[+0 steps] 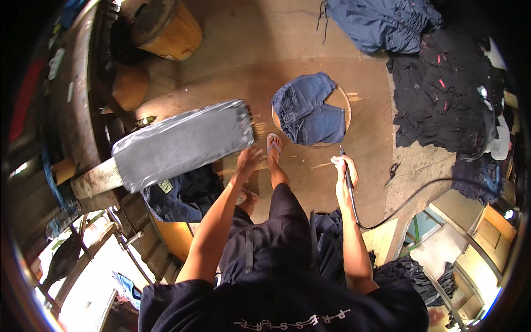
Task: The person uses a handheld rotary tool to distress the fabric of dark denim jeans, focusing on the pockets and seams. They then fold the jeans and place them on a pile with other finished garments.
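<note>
A slim black rotary-tool handpiece (348,178) with a thin metal tip is gripped in my right hand (344,169). Its tip points away from me, just short of the lower edge of a pair of blue denim shorts (310,110). The shorts lie spread on a round wooden stool top (348,102), covering most of it. My left hand (251,159) is beside the near right corner of a long grey padded board (185,146) with plastic wrapped round its edges. Motion smears the fingers of that hand, and whether it touches the board cannot be made out.
A black cable (409,202) runs from the handpiece toward the right. Black garments (442,94) are heaped at the right, and a dark blue pile (381,22) lies at the far side. A wooden beam (97,178) supports the board. A brown bucket-like container (174,33) stands far left.
</note>
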### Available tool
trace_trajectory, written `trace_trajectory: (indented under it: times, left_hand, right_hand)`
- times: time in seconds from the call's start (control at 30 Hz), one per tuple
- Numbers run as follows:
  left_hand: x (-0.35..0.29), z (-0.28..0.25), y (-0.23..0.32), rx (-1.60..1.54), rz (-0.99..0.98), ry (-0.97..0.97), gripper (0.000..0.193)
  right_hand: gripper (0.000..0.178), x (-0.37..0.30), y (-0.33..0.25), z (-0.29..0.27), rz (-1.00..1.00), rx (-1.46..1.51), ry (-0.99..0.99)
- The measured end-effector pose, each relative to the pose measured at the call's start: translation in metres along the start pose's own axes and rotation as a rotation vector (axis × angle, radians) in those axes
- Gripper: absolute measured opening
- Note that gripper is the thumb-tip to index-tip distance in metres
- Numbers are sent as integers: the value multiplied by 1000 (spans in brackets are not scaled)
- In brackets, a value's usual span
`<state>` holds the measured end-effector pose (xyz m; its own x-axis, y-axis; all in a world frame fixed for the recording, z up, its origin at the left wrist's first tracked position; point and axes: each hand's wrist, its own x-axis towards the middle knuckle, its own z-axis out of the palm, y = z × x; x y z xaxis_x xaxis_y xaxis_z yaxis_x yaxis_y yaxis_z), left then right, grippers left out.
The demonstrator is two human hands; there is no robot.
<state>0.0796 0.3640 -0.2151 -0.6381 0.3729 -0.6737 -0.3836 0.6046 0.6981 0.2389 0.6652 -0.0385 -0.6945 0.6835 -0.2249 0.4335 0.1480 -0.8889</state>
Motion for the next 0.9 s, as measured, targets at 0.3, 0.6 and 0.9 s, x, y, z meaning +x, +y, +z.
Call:
trace_trajectory:
  times: [0.3,0.6,0.9]
  left_hand:
    - [212,212,30,-82,-561,491,93]
    - [188,190,20,-181,-444,411,94]
    - [201,213,-21,-410,-102,675,31]
  right_hand:
    - [19,59,30,-24,177,-24,23]
    - [27,104,3,-4,77,-81,2]
    - [16,84,33,0,142,-46,0]
